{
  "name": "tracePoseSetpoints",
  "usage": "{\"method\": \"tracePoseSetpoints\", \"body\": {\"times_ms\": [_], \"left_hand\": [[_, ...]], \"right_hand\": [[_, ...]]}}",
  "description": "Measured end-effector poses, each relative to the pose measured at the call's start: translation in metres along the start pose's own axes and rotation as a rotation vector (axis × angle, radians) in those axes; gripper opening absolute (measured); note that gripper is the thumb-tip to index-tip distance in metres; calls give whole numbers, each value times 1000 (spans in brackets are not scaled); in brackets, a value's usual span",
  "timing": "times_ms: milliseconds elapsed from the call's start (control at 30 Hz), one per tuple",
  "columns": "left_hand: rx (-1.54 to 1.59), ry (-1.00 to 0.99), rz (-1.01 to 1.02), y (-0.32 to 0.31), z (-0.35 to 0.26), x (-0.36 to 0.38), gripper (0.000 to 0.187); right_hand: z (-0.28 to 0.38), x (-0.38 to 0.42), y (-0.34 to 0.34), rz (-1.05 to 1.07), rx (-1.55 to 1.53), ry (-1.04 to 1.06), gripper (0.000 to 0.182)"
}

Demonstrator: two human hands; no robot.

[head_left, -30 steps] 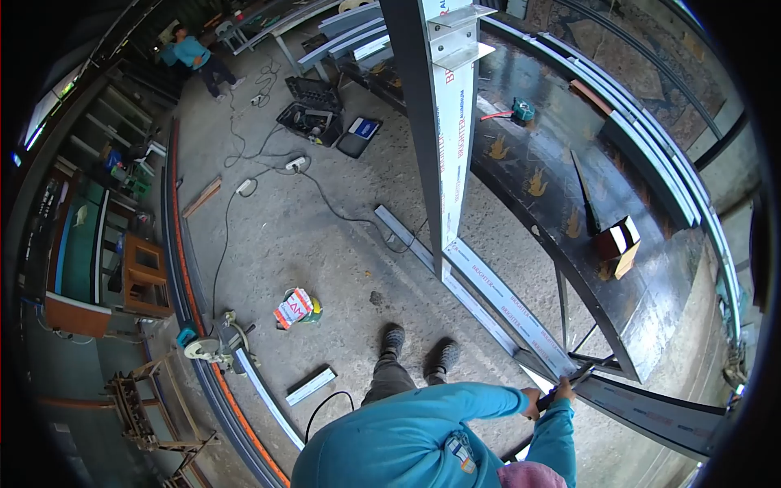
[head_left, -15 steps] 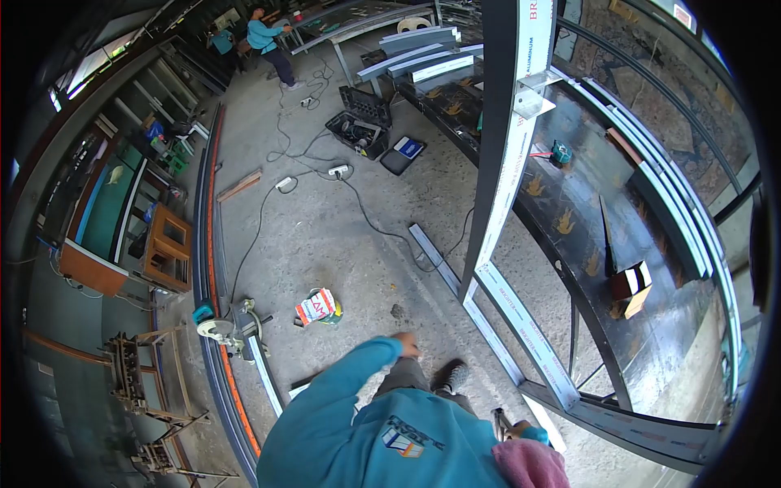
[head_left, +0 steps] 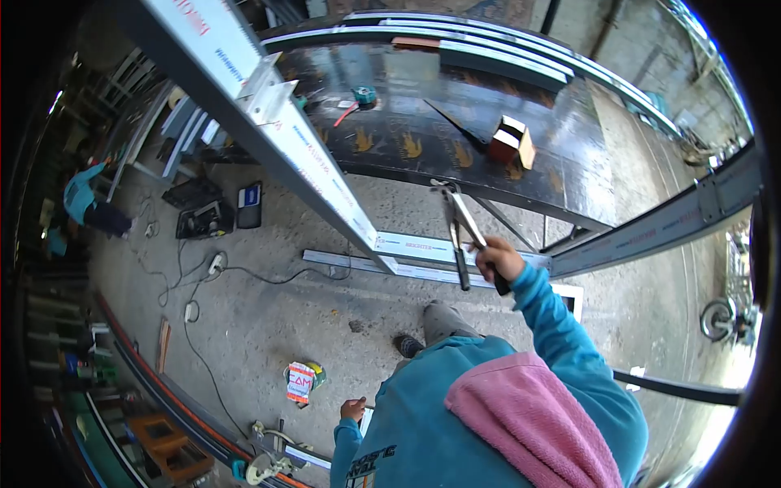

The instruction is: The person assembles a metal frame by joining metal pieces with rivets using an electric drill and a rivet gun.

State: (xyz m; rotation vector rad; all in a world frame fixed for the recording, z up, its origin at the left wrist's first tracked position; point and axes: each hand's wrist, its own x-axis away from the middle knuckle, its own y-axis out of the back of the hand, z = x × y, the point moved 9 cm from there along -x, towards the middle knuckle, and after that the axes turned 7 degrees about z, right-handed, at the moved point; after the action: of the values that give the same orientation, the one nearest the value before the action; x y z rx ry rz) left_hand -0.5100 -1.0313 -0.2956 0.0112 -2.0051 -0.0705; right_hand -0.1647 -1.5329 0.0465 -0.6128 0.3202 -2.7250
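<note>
My right hand [head_left: 498, 260] is raised out in front of me, wrapped round one dark grip of a hand riveter [head_left: 462, 220]. The tool's second handle swings apart from the hand, and its metal head points up toward the table. Behind it lie the lower rails of an aluminium frame [head_left: 419, 246], covered in printed film. A tall upright [head_left: 321, 167] of that frame slants up to the left, with a metal bracket [head_left: 264, 93] on its face. Down by my side is my left hand [head_left: 352, 409], fingers curled; what they hold, if anything, is hidden.
On the dark table [head_left: 382, 175] are a teal tape measure [head_left: 364, 97], an open small box [head_left: 506, 142] and long profiles [head_left: 504, 57]. A toolbox [head_left: 203, 218], cables [head_left: 236, 268], a printed bag [head_left: 300, 382] and a mitre saw [head_left: 268, 455] occupy the floor. Another person [head_left: 85, 199] stands far left.
My view has turned right toward the table and frame. My right hand has risen from beside my body with the riveter, and my left hand has dropped back to my side.
</note>
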Motion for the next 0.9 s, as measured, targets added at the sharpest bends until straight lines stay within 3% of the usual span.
{"method": "tracePoseSetpoints", "body": {"times_ms": [67, 100, 133, 167, 233, 267, 333, 400, 467, 533, 567, 600, 633, 667, 700, 767, 800, 833, 867, 900], "left_hand": [[108, -41, -54, 2, -11, -6, 35], [-76, -117, -67, -5, -47, 15, 32], [36, -209, -14, -11, -66, 23, 30], [93, -135, 37, 6, -29, -27, 27], [482, -250, -63, 6, -42, -5, 23], [437, -243, -96, 5, -48, -3, 23], [202, -193, -120, 5, -47, 8, 22], [19, -144, -131, 1, -39, 21, 22], [-98, -106, -149, -6, -25, 26, 22], [-166, -92, -174, -14, -14, 25, 21], [-177, -97, -195, -18, -12, 22, 21], [-177, -105, -217, -22, -10, 16, 21], [-159, -117, -240, -23, -11, 8, 21], [-131, -131, -252, -26, -13, -4, 21], [-93, -145, -259, -24, -17, -15, 21], [49, -167, -229, -15, -23, -36, 22], [142, -181, -188, -9, -29, -47, 23], [235, -191, -147, -3, -36, -58, 24], [388, -194, -61, 13, -42, -67, 27], [538, -196, 29, 29, -51, -76, 30]], "right_hand": [[6, -45, 13, -116, 98, 33, 20], [9, -75, 29, -247, 266, 28, 20], [12, -112, 39, -237, 360, -7, 25], [32, -138, 46, -310, 383, -62, 25], [71, -182, 55, -467, 405, -148, 29], [74, -239, 78, -537, 482, -72, 29], [99, -312, 96, -619, 560, -26, 50], [131, -337, 85, -608, 657, -72, 81], [139, -377, 76, -547, 853, -44, 82], [129, -390, 31, -296, 1118, -33, 69], [96, -400, 5, 72, 1229, -56, 57], [63, -392, -20, 294, 1540, -185, 49], [22, -385, -32, 471, 1555, -163, 48], [-17, -351, -38, 610, 1389, -531, 45], [-58, -318, -46, 801, 1270, -706, 41], [-76, -242, -64, 840, 1376, -825, 38], [-92, -219, -76, 922, 1397, -766, 43], [-122, -205, -103, 1320, 1512, -346, 39], [-84, -186, -137, 1146, 1334, -379, 32], [-64, -178, -171, 1132, 1233, -327, 32]]}}
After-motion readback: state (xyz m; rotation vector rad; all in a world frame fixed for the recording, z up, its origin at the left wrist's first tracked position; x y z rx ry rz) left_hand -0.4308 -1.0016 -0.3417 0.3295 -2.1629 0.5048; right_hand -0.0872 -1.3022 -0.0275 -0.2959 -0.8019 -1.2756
